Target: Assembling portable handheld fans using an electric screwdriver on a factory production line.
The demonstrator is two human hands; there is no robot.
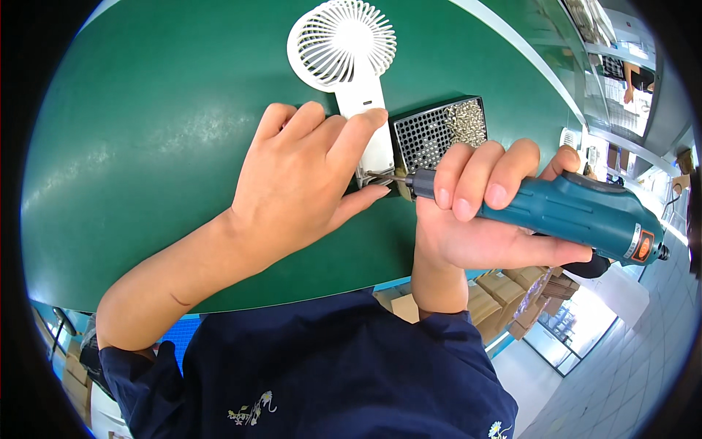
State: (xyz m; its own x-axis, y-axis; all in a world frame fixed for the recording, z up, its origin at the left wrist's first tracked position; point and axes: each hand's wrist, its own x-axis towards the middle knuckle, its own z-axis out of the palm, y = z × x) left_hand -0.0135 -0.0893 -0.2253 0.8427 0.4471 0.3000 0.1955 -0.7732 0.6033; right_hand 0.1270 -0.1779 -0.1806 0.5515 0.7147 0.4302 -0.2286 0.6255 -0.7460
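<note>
A white handheld fan [369, 99] lies on the green table, its round grille at the far end and its handle toward me. My left hand [300, 164] closes around the handle's near part, index finger along the top and thumb by the lower end. In my right hand [482, 208] is a teal electric screwdriver [578, 212], held level. Its thin bit points left and meets the open-looking lower end of the fan handle; whether a screw sits at the tip is too small to tell.
Just right of the fan, a black perforated tray [426, 139] holds a heap of small screws [466, 123]. The green tabletop [146, 168] curves around my arms. Cardboard boxes [504, 293] are stacked below the table's right side. Another person's arm [629, 82] shows at the far right.
</note>
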